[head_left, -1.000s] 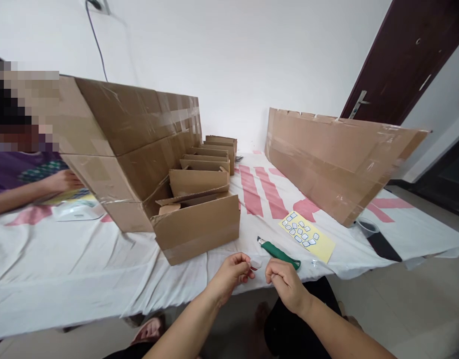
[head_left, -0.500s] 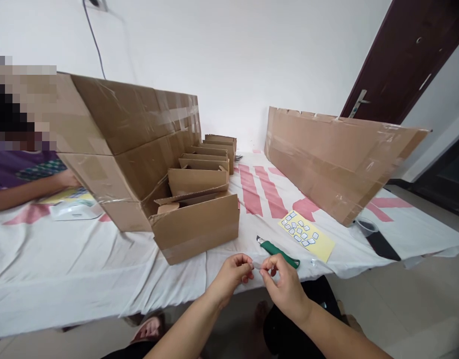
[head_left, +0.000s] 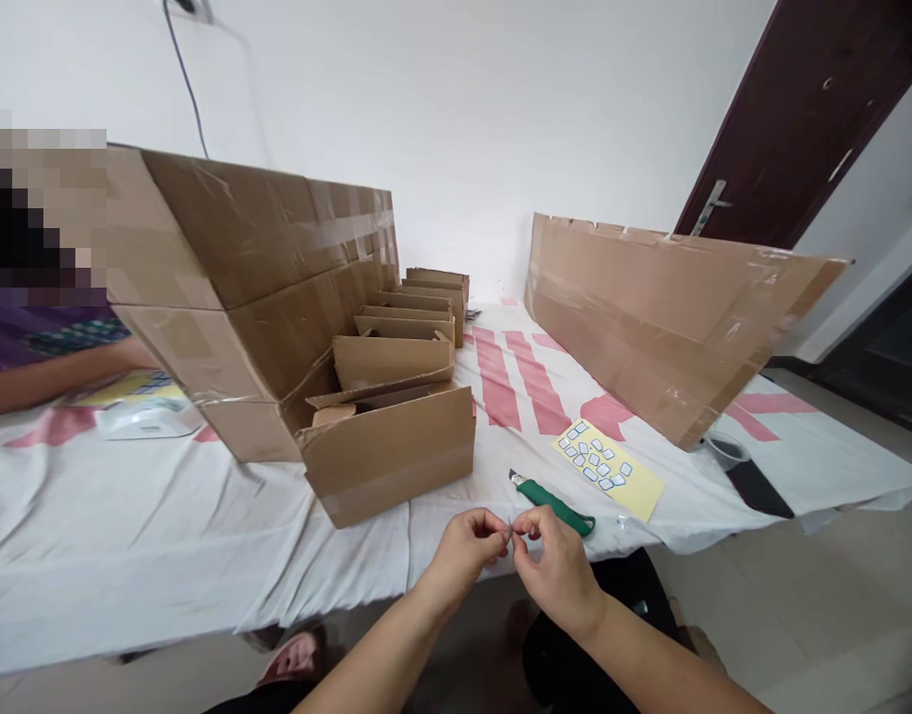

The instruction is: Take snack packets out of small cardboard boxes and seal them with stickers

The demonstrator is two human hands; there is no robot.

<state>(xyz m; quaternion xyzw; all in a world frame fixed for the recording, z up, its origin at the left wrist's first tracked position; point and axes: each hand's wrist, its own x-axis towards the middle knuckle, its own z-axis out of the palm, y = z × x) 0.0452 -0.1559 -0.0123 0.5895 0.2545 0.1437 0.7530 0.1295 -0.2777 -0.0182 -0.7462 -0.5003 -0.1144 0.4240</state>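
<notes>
My left hand (head_left: 467, 545) and my right hand (head_left: 556, 560) meet at the table's front edge, both closed in a pinch. Between their fingertips is a small, thin grey piece (head_left: 511, 529), mostly covered by the fingers; its kind is too small to make out. Just beyond my right hand lies a green utility knife (head_left: 552, 506), its blade end pointing away to the left. A yellow sheet (head_left: 634, 488) bearing several small white blue-edged pieces lies to the right of the knife.
Several open cardboard boxes (head_left: 397, 456) stand in a row at left, against a tall cardboard partition (head_left: 263, 268). Another cardboard panel (head_left: 671, 327) leans at right, with a clear plastic cup (head_left: 726, 448) by its foot. Beyond the left partition sits a person, an arm (head_left: 61, 375) on the table.
My hands have drawn closer together, and the small grey piece between them has turned from lying flat to more upright. The rest looks the same.
</notes>
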